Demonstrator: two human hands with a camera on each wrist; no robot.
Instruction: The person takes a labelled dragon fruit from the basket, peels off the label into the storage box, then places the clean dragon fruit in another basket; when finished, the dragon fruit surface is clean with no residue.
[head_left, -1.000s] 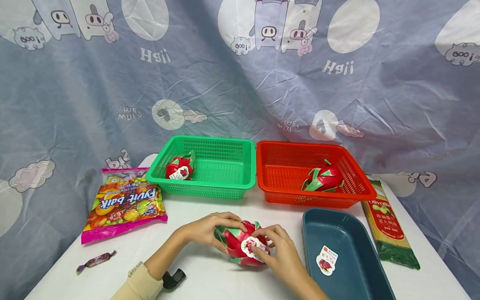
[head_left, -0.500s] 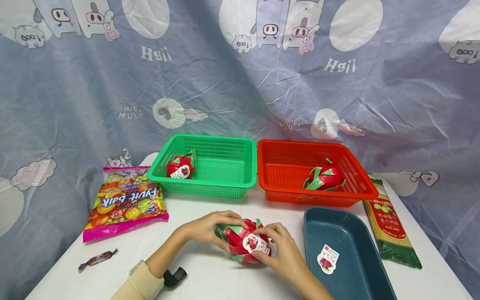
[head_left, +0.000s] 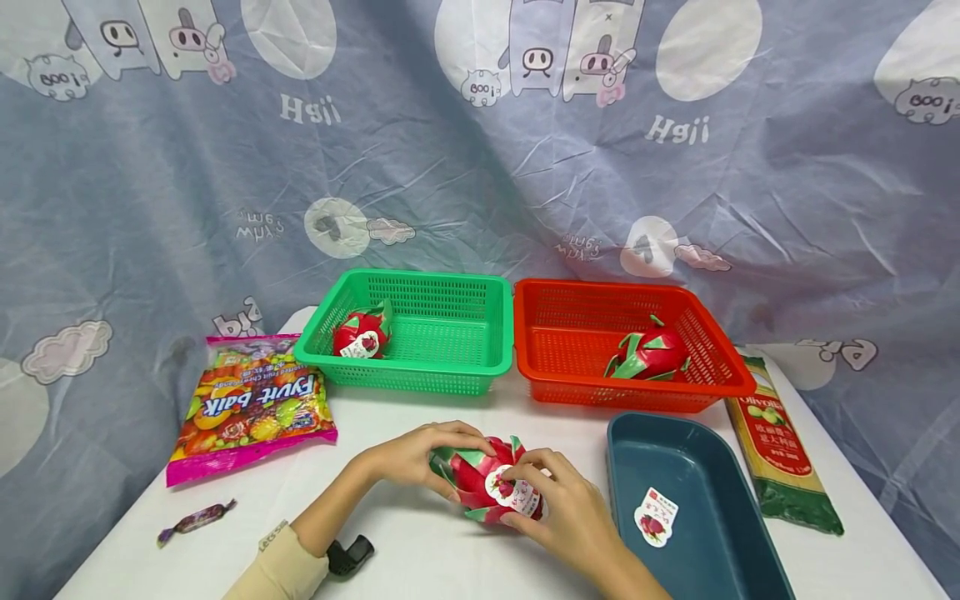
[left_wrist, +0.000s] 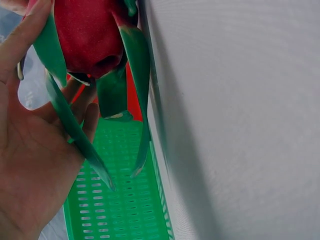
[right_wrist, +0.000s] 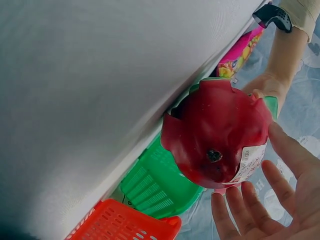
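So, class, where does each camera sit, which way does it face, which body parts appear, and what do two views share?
Head: on the head, facing forward and down at the table; left hand, right hand and both forearms show.
Left wrist: on that wrist, facing the leafy end of the held dragon fruit; left hand shows.
Right wrist: on that wrist, facing that dragon fruit's opposite end; right hand shows, left forearm beyond.
Shared: both wrist views include the green basket.
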